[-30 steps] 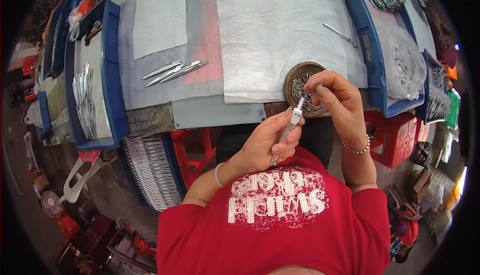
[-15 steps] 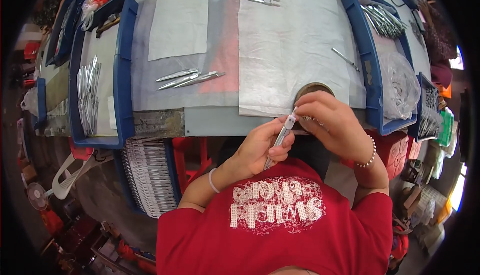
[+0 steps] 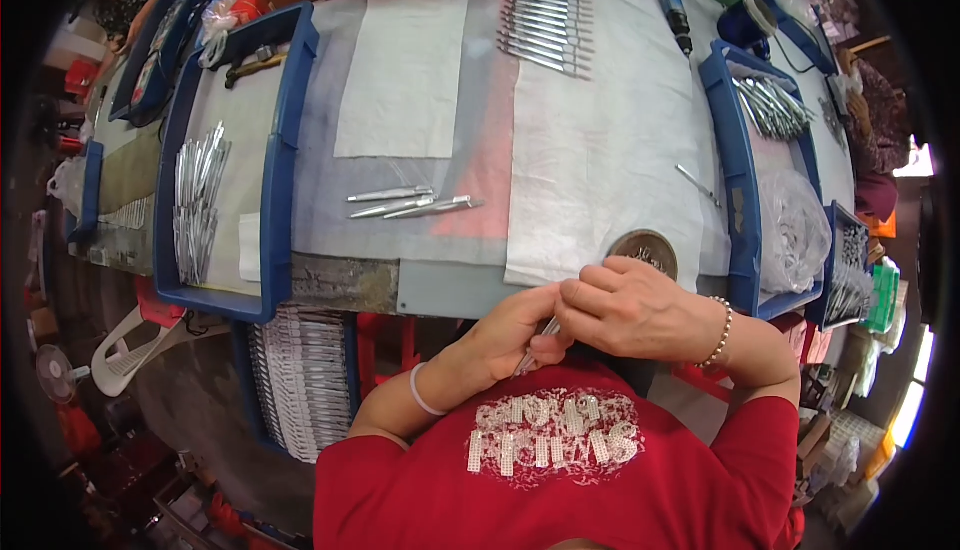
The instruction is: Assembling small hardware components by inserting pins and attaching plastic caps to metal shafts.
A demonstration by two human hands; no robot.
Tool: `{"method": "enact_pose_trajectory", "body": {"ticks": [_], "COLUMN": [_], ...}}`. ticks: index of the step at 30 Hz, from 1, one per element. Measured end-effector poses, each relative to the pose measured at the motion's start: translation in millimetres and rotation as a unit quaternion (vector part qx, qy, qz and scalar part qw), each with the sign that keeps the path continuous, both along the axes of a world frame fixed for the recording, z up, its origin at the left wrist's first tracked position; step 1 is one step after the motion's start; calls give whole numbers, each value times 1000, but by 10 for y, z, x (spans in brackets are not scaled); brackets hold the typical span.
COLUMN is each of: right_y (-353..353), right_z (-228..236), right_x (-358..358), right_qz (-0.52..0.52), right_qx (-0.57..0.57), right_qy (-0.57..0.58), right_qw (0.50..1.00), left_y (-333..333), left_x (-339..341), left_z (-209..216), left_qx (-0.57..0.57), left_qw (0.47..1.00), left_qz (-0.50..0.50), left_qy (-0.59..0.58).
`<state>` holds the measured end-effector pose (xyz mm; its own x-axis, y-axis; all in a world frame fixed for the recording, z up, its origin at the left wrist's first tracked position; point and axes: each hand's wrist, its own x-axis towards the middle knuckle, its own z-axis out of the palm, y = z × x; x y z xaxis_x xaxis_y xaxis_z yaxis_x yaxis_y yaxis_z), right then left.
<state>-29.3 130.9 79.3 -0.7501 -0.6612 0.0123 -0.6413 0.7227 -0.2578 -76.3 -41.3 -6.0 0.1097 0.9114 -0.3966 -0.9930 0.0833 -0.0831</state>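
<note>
My left hand [image 3: 512, 335] is closed round a slim silver pen-shaped metal piece [image 3: 524, 361], just off the table's front edge. Only bits of the piece show between the fingers. Over its upper end, my right hand [image 3: 628, 312] is closed, its fingertips against those of the left. What the right fingers pinch is hidden. Right behind that hand, a round brown dish [image 3: 645, 246] holds small metal bits. On the table's left half lie a few similar silver pieces [image 3: 415, 202]. A row of several thin metal pieces [image 3: 546, 28] is laid out at the back.
A blue tray [image 3: 280, 165] with upright silver pieces and a hammer [image 3: 256, 64] stands left. Another blue tray [image 3: 735, 165] at right holds metal pieces and a plastic bag [image 3: 793, 235]. A blue-handled power tool [image 3: 674, 12] lies behind. Below left, a bin holds stacked pieces [image 3: 300, 380].
My right hand has come left and down over the upper end of the metal piece, now mostly covered. The view has shifted, showing more of the table's back.
</note>
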Motion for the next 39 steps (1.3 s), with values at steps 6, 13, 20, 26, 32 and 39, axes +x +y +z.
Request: {"method": "enact_pose_trajectory", "body": {"ticks": [6, 13, 20, 26, 32, 39], "right_y": [377, 1009, 911, 901, 707, 249], "right_z": [-14, -654, -1040, -1087, -565, -127], "right_x": [-544, -1471, -1698, -1668, -1091, 62], "right_qz": [-100, -309, -368, -391, -375, -362], "right_qx": [-70, -132, -72, -89, -177, -219], "right_qy": [-22, 30, 65, 93, 42, -55], "right_qw": [992, 941, 925, 911, 909, 904], "left_y": [-141, -540, -796, -777, -720, -756], "left_x": [-413, -541, -436, -593, -1092, -1508], "left_z": [46, 88, -24, 48, 28, -205], "left_qx": [-38, -155, -236, -291, -283, -255], "left_qw": [976, 854, 780, 678, 340, 246], "left_qz": [171, 320, 306, 281, 133, -3], "left_qy": [127, 379, 491, 614, 887, 935]}}
